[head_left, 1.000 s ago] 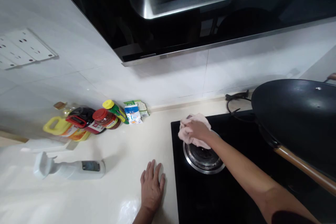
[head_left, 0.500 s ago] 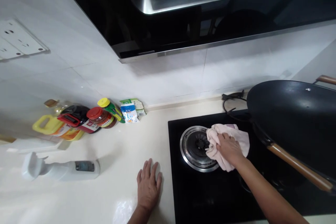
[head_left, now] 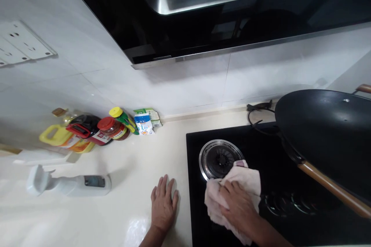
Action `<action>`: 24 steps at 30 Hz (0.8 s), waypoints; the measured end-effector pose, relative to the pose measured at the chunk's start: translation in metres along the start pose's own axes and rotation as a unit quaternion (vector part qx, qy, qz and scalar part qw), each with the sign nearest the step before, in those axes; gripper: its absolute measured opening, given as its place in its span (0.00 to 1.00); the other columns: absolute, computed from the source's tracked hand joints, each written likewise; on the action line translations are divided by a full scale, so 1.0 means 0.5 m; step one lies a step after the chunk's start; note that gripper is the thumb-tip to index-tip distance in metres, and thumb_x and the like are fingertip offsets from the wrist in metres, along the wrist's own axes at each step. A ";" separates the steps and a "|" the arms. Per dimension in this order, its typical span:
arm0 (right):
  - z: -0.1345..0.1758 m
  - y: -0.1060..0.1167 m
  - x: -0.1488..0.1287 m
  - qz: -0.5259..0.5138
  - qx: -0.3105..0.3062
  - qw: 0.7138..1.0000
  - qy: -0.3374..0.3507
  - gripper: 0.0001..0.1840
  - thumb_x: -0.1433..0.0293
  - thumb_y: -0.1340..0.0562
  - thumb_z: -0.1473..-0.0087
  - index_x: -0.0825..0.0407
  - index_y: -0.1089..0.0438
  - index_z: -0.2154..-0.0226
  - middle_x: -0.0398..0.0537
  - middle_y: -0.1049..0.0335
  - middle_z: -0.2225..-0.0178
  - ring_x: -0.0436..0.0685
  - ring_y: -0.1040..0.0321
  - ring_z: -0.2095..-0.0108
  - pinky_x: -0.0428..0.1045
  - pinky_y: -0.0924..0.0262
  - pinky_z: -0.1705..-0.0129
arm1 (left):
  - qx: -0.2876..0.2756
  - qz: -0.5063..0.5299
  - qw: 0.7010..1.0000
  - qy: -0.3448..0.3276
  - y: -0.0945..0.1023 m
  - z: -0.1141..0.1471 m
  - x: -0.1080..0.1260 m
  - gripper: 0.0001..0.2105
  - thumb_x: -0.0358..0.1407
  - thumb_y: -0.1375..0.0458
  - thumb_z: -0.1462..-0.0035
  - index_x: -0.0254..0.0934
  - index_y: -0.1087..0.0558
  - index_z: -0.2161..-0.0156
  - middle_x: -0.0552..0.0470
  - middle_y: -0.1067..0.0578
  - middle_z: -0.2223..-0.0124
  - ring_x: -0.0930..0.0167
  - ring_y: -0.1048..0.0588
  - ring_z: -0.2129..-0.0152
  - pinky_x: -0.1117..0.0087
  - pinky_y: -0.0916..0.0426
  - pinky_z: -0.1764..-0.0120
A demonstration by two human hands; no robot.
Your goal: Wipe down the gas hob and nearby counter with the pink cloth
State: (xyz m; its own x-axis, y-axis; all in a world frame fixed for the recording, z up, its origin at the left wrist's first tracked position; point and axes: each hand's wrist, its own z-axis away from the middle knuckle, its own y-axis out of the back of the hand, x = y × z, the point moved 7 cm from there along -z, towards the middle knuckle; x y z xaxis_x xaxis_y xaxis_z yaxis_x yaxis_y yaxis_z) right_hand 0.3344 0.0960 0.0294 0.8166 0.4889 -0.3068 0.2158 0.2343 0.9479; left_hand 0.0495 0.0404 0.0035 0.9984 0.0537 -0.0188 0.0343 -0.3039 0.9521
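Note:
My right hand (head_left: 239, 205) is closed on a pale pink cloth (head_left: 246, 177), pressing it onto the black glass cooktop (head_left: 266, 154). The cloth covers the near right edge of the round burner (head_left: 210, 156), whose metal ring shows around the rest. Flat on the pale countertop (head_left: 136, 185), left of the cooktop, rests my left hand (head_left: 164, 204), fingers spread and holding nothing. The right hand's fingertips are partly hidden in the cloth's folds.
A black wok (head_left: 327, 131) with a wooden handle (head_left: 333, 187) stands at the right. Behind it lies a pan support (head_left: 257, 114). A white spray bottle (head_left: 78, 185), a sauce jar (head_left: 114, 127) and packets (head_left: 144, 124) are at left. The range hood (head_left: 203, 34) overhangs.
My right hand has drawn the cloth toward me and slightly left, from the burner's right side to its near edge, uncovering more of the burner. My left hand has stayed put.

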 end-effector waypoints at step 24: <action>-0.267 -0.015 -0.203 -0.059 -0.015 0.995 0.078 0.31 0.50 0.39 0.39 0.45 0.32 0.38 0.54 0.48 0.28 0.76 0.59 0.29 0.69 0.70 0.30 | 0.015 0.017 1.000 -0.006 -0.004 0.014 -0.016 0.29 0.40 0.52 0.29 0.37 0.48 0.27 0.41 0.29 0.33 0.62 0.34 0.34 0.57 0.41 0.37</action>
State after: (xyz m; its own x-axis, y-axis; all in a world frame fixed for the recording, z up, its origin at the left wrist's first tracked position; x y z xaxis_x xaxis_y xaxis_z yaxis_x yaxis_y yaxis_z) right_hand 0.1785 0.1568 0.0416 0.6932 0.5804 -0.4273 0.2873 0.3213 0.9024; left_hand 0.0420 0.0342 -0.0004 0.9995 0.0306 0.0092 0.0016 -0.3341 0.9425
